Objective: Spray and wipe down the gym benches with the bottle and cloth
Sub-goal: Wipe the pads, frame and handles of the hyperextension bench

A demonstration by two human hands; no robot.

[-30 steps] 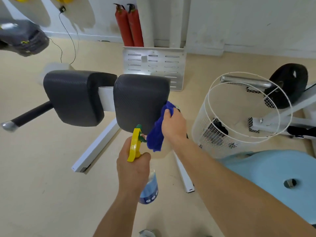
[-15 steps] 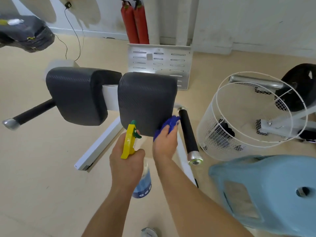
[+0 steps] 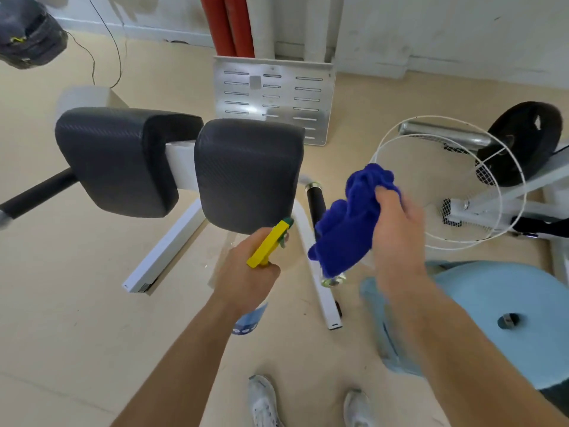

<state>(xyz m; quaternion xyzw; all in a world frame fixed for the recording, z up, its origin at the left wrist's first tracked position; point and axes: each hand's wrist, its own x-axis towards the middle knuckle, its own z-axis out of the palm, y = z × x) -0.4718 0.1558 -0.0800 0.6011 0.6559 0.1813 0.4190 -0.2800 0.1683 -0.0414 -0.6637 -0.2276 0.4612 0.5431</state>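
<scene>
Two black padded cushions, the left pad [image 3: 118, 160] and the right pad [image 3: 246, 174], sit on a white bench frame [image 3: 166, 251]. My left hand [image 3: 246, 272] grips a spray bottle [image 3: 268, 246] with a yellow trigger and green nozzle, just below the right pad's near edge; its blue-labelled body [image 3: 248, 322] shows under my wrist. My right hand [image 3: 397, 229] holds a bunched blue cloth [image 3: 348, 229] in the air, to the right of the right pad and apart from it.
A black foam handle bar [image 3: 317, 204] sticks out beside the right pad. A white wire basket [image 3: 446, 183], a black weight plate [image 3: 523, 143], a light blue plastic stool [image 3: 492, 303], a metal vented panel [image 3: 274, 97] and red cylinders [image 3: 228, 23] stand around. My shoes [image 3: 264, 402] show below.
My right hand has lifted the blue cloth off the right pad's lower corner and swung it to the right, away from the pad. The left hand with the bottle stays under the pad.
</scene>
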